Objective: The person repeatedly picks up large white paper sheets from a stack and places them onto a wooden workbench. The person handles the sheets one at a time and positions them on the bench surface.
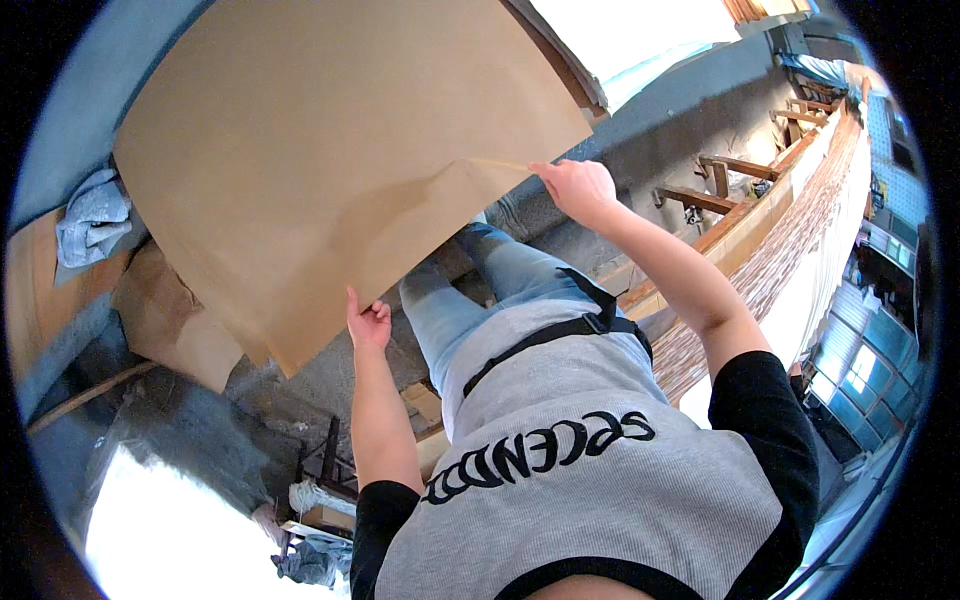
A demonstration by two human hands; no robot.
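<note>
- Across the upper left and middle of your view spreads a large brown sheet [350, 150], smooth and paper-like, its near edge in front of your pale blue jeans [525, 270].
- Along your right side runs a long wooden structure [760, 290], topped with a streaked brown-and-white strip.
- At the sheet's lower left lies a smaller brown piece [175, 315], creased and partly hidden behind it.
- Further left, near the sheet's left edge, sits a crumpled grey-blue cloth [93, 222].
- Your right hand [582, 190] is nearly closed, thumb and index finger pinching the sheet's near edge toward its right end; a raised fold runs to those fingertips.
- Your left hand [370, 322] is half open at the near edge's left part, index finger pointing up, other fingers loosely curled; whether it grips the sheet cannot be told.
</note>
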